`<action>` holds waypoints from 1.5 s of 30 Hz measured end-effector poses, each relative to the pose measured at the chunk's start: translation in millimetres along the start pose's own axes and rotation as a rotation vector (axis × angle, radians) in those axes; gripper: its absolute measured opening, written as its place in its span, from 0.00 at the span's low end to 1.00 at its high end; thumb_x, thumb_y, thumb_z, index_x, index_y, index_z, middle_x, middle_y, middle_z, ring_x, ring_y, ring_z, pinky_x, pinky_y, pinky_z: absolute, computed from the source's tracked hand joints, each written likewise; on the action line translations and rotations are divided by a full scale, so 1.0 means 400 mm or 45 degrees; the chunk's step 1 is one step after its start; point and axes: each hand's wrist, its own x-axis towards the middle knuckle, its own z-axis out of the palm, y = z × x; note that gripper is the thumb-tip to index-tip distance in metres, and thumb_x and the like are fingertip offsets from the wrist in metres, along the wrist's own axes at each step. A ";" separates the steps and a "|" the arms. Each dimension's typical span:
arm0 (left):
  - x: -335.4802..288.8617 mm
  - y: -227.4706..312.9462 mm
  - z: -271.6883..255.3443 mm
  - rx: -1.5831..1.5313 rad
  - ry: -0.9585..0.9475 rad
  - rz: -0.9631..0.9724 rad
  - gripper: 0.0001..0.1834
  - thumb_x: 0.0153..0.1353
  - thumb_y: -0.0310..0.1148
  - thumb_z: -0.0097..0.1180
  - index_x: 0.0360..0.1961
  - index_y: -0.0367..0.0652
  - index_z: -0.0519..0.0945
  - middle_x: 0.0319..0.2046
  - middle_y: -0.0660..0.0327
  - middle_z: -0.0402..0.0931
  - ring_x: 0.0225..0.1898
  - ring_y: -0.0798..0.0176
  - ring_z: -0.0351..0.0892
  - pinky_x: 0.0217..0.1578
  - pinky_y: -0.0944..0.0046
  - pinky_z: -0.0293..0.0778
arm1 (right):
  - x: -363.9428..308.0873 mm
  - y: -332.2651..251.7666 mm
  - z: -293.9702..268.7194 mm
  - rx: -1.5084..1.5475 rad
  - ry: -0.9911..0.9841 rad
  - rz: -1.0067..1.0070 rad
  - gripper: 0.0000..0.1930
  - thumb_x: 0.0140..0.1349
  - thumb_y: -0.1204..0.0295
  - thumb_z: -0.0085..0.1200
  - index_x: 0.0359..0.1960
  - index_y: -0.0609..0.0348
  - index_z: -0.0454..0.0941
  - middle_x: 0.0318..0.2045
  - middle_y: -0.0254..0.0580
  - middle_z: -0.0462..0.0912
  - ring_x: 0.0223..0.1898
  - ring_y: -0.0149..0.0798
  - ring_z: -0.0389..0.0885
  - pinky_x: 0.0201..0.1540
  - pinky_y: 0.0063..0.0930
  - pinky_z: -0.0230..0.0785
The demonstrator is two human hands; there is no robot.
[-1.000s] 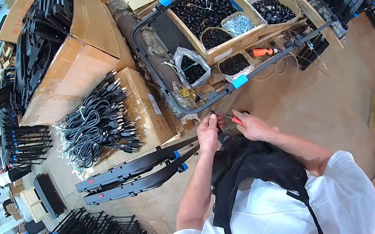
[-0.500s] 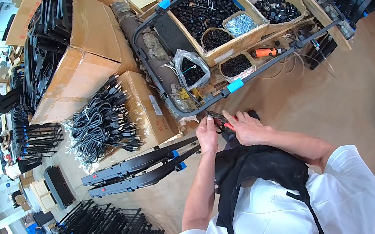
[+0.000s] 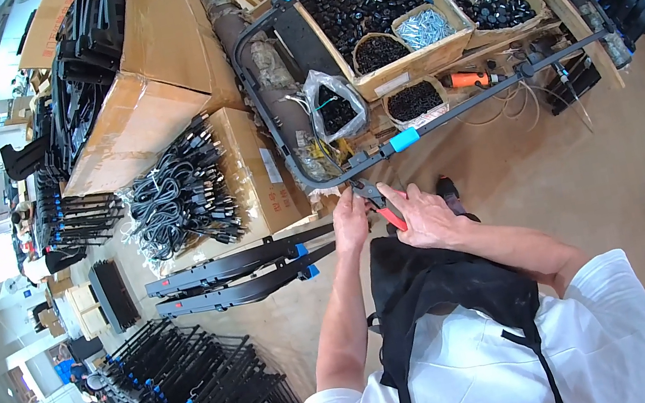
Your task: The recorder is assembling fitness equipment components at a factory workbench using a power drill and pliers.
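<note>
My right hand (image 3: 427, 217) is wrapped round red-handled pliers (image 3: 391, 217), whose dark jaws point toward my left hand. The fingers of my left hand (image 3: 351, 222) are pinched together beside the jaws; what they hold is too small and hidden to make out. Both hands are just below the near bar of a black tubular frame (image 3: 463, 114) with rounded corners. Blue tape (image 3: 405, 139) wraps this bar, to the right of the pliers. The frame lies across the bench, around and over boxes of parts.
Wooden trays (image 3: 396, 78) hold black knobs and silver screws (image 3: 423, 29). An orange power tool (image 3: 468, 79) lies by a bag of black screws (image 3: 414, 101). Bundled black cables (image 3: 181, 193) top a carton (image 3: 258, 170) at left. Two long black parts (image 3: 232, 276) jut out beside my left arm.
The view has shifted slightly, so the bench appears farther right. The pliers have turned a little in my right hand, and more of the red handle shows. My left hand keeps its pinch.
</note>
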 end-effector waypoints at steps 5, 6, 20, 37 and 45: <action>0.016 0.244 -0.067 0.777 0.332 0.329 0.15 0.73 0.38 0.54 0.46 0.38 0.86 0.40 0.52 0.88 0.41 0.40 0.84 0.46 0.47 0.78 | -0.038 -0.023 0.003 -0.124 0.084 0.089 0.51 0.53 0.69 0.67 0.80 0.45 0.55 0.43 0.65 0.75 0.40 0.66 0.84 0.43 0.54 0.81; 0.052 0.241 -0.096 1.062 0.430 0.700 0.17 0.71 0.43 0.56 0.43 0.39 0.87 0.37 0.52 0.87 0.44 0.43 0.83 0.46 0.47 0.76 | -0.040 -0.046 0.012 -0.134 0.138 0.075 0.49 0.53 0.70 0.66 0.79 0.42 0.58 0.43 0.63 0.74 0.40 0.65 0.85 0.42 0.53 0.82; 0.215 0.211 -0.067 1.301 -0.114 0.819 0.22 0.76 0.48 0.45 0.35 0.41 0.80 0.34 0.44 0.85 0.38 0.36 0.85 0.44 0.37 0.77 | -0.022 -0.186 0.166 -0.409 0.535 0.335 0.35 0.65 0.68 0.58 0.76 0.35 0.66 0.40 0.55 0.73 0.34 0.54 0.85 0.32 0.44 0.82; 0.226 0.200 -0.045 1.215 0.030 0.577 0.23 0.75 0.49 0.46 0.37 0.41 0.83 0.39 0.43 0.86 0.44 0.36 0.85 0.47 0.38 0.77 | 0.015 -0.010 0.264 1.572 0.308 0.117 0.50 0.51 0.81 0.57 0.80 0.38 0.61 0.44 0.29 0.75 0.37 0.30 0.77 0.37 0.26 0.74; 0.231 0.202 -0.039 1.201 0.023 0.534 0.24 0.74 0.50 0.46 0.38 0.41 0.83 0.40 0.43 0.86 0.45 0.36 0.84 0.48 0.39 0.77 | 0.040 0.038 0.200 0.666 0.091 0.380 0.44 0.58 0.76 0.52 0.81 0.56 0.55 0.52 0.47 0.82 0.50 0.43 0.82 0.58 0.32 0.72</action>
